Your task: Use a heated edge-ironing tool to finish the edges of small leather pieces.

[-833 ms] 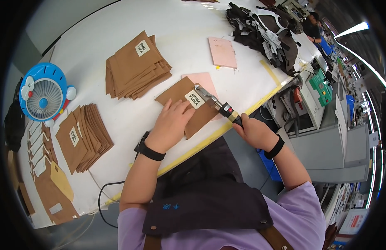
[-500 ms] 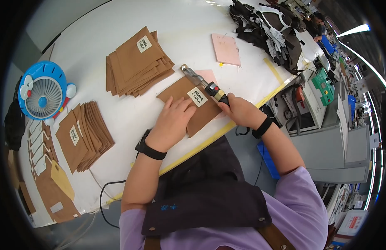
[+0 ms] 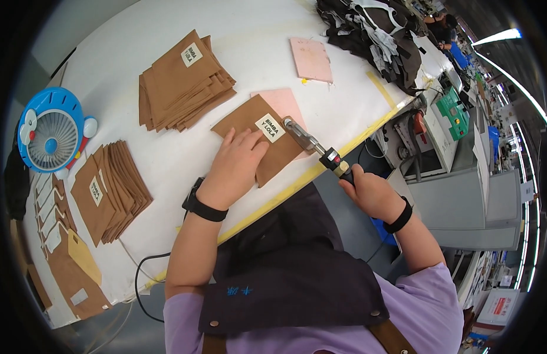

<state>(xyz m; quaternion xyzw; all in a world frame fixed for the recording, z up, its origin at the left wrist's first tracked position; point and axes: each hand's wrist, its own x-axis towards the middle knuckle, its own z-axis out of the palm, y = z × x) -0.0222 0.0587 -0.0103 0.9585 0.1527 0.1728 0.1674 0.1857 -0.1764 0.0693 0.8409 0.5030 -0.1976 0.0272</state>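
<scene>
My left hand [image 3: 235, 164] lies flat with fingers stretched out on a brown fabric panel [image 3: 279, 162], which bears a cream label [image 3: 270, 128]. In my right hand [image 3: 375, 192] is the black handle of a tool with a shiny, bent metal head [image 3: 303, 135]. The head lies along the panel's right edge; whether it presses on the panel I cannot tell. Partly under the panel's far side is a pink sheet [image 3: 285, 101]. My right fingers wrap round the handle, which reaches past the table edge.
Stacks of brown panels lie at the far middle [image 3: 182, 88] and left [image 3: 108, 194]. A blue fan [image 3: 52, 130] stands at the left. Another pink pad [image 3: 311, 59] and a heap of dark cloth [image 3: 379, 47] lie farther off. Yellow tape [image 3: 297, 192] lines the near edge.
My right hand has drawn the tool toward me and to the right; its head has passed from the panel's far edge to its right edge. My left hand still rests on the panel.
</scene>
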